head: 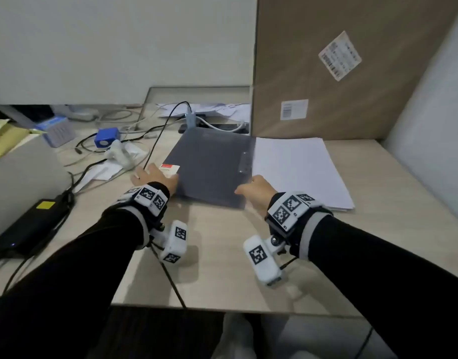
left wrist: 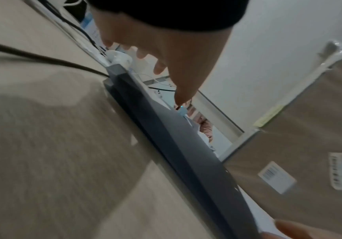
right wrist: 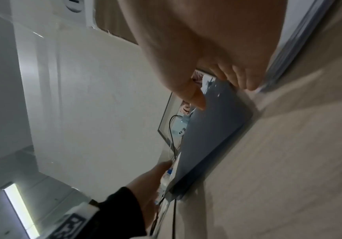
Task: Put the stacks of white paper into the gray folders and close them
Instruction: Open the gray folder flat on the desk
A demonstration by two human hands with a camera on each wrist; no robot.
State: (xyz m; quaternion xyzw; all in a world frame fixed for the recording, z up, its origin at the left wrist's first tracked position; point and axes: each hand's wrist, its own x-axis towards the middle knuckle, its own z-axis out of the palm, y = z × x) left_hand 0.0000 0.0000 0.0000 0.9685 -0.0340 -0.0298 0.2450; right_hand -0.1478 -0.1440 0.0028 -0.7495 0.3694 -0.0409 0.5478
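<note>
head view: hands [head: 155,177] at gray folder [head: 209,161]

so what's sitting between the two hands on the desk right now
The gray folder, closed and flat on the desk, spans from the left hand to the right hand; the head view shows it best.

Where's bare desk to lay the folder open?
Bare desk lies between the folder and the near edge, between both wrists. A smaller bare strip lies right of the paper stack. Left of the folder is crowded: cables, blue box, black adapter.
</note>
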